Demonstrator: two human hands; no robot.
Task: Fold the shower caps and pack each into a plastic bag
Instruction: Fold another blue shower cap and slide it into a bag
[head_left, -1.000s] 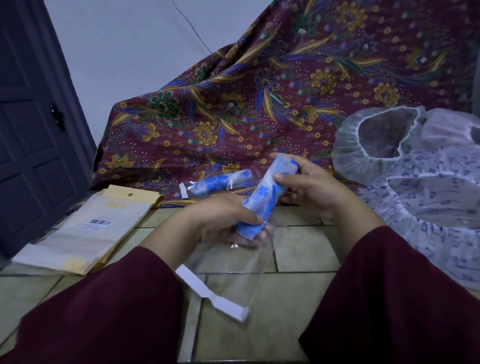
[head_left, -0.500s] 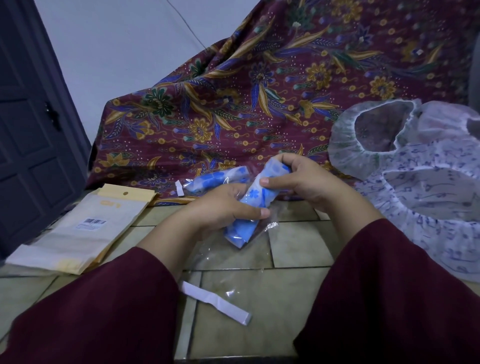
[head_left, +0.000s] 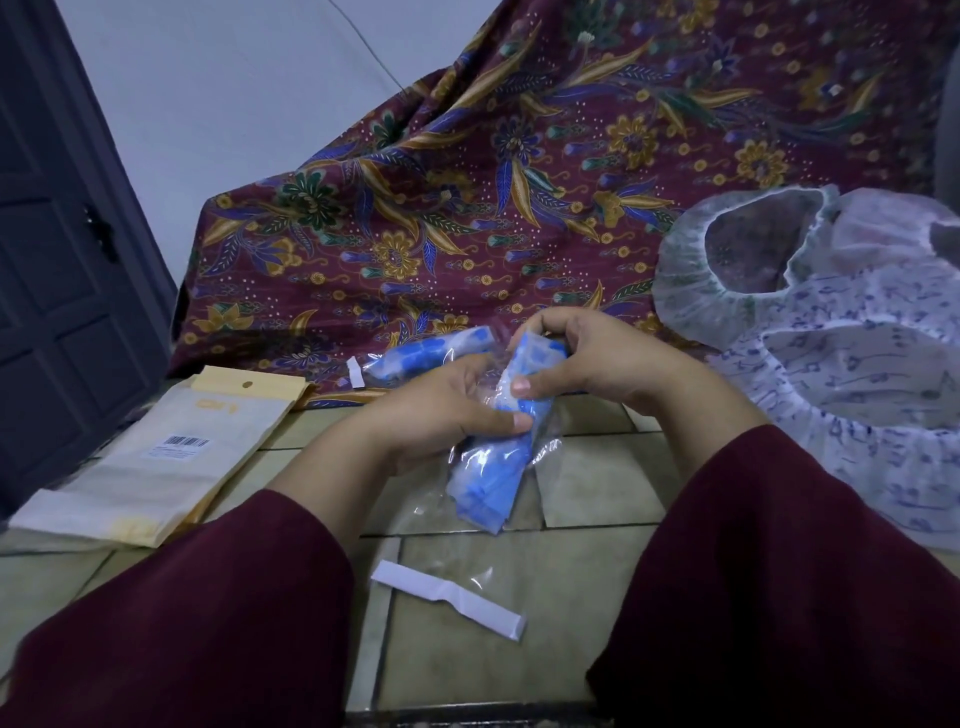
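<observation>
Deeper into the clear plastic bag (head_left: 457, 530) now, the folded blue cap (head_left: 491, 478) is gripped by both hands' fingers (head_left: 519, 385).

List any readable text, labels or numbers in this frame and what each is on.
Nothing reads cleanly.
Barcode sticker on the paper packet: bars show, the digits and the print below are too small to read.
Faint yellow marks near the packet's top: too blurred to read.
White strip on the plastic bag: blank.
Shower caps: printed pattern only, no words.
</observation>
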